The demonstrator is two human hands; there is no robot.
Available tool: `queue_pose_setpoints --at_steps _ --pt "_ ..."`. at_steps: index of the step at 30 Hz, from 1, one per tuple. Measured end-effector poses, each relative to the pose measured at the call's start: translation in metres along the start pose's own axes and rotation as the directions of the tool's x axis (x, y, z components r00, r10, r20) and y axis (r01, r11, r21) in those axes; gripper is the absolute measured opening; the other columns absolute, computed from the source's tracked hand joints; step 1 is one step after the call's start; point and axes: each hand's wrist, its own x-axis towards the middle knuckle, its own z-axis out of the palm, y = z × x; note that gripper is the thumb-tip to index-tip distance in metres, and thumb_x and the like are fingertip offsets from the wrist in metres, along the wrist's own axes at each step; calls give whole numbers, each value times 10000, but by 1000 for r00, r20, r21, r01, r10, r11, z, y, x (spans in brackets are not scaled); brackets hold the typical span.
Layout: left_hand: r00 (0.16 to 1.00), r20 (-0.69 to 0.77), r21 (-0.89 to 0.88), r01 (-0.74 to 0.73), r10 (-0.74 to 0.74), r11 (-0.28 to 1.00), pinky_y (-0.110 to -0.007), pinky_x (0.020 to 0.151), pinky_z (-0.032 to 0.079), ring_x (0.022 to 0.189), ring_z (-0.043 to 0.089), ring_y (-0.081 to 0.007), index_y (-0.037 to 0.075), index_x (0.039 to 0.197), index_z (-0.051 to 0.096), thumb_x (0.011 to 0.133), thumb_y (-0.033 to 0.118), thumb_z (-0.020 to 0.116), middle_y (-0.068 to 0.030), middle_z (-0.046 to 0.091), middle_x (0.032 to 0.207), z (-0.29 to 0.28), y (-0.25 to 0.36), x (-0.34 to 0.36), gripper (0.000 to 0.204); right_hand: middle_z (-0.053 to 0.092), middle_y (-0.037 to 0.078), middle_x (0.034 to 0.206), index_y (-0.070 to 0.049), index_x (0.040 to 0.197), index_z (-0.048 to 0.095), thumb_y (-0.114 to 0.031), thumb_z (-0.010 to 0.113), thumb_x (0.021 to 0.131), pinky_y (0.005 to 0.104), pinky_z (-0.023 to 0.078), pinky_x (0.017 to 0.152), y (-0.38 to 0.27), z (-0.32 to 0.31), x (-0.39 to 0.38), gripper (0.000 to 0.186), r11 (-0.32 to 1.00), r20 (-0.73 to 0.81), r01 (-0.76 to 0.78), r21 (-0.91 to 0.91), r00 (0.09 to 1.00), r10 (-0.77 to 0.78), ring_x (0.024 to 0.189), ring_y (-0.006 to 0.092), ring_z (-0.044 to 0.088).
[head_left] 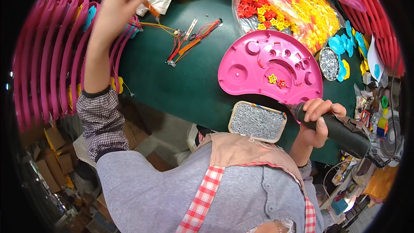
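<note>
My left hand [123,6] is raised at the upper left, fingers closed on a small orange part with wires [151,11]. My right hand [319,118] grips a black power screwdriver [345,133], its tip at the lower edge of a pink curved plastic panel [237,82]. The panel holds a yellow star gear [272,78] and a red one [281,83]. Below it sits a tray of small silver screws [256,123]. Wire bundles with small orange boards [189,47] lie on the green tabletop [168,95].
Stacked pink curved panels [47,56] stand at left, more [368,21] at upper right. A bag of red and yellow pieces [293,13] lies behind the panel, beside a dish of silver bits [330,63] and blue flower pieces [340,45]. Cardboard boxes [51,168] sit below the table.
</note>
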Motion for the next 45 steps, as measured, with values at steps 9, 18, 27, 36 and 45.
queue_pose_setpoints --at_steps 9,18,27,36,45 --pt "886 -452 -641 -403 103 654 -315 938 572 1018 701 -211 -111 1392 589 1084 22 507 -194 712 1246 -77 36 38 346 568 87 766 -75 1352 480 -77 629 890 402 523 694 -7 -12 -2 485 999 -45 38 -3 998 -38 596 188 545" --pt "982 -116 -579 -189 150 793 -193 677 425 790 542 -42 -26 1307 654 1064 65 565 -46 681 1038 27 86 5 274 572 83 765 -72 1361 468 -71 625 888 401 516 693 -17 -27 -7 498 996 -72 67 -53 995 -71 608 191 550" --pt "961 248 -339 -36 126 940 -277 733 535 857 665 -116 -11 1192 661 970 -3 688 -67 704 990 189 133 -45 224 593 93 739 -62 1282 439 -14 658 888 399 528 662 -19 -29 -2 453 997 -65 65 -29 996 -67 637 206 579" --pt "834 268 -252 -423 483 870 -424 841 545 967 660 -327 -3 1012 732 850 63 786 -127 674 1000 310 136 -46 183 601 99 754 -52 1297 399 -4 642 908 415 565 688 -1 -32 9 461 981 -38 125 -146 990 -132 644 202 603" --pt "855 217 -284 -407 471 868 -418 814 547 921 664 -311 8 955 776 814 76 806 -112 682 945 322 129 -51 159 586 94 765 -29 1288 411 43 634 902 418 577 678 34 -29 9 452 977 -42 106 -186 992 -116 647 185 593"
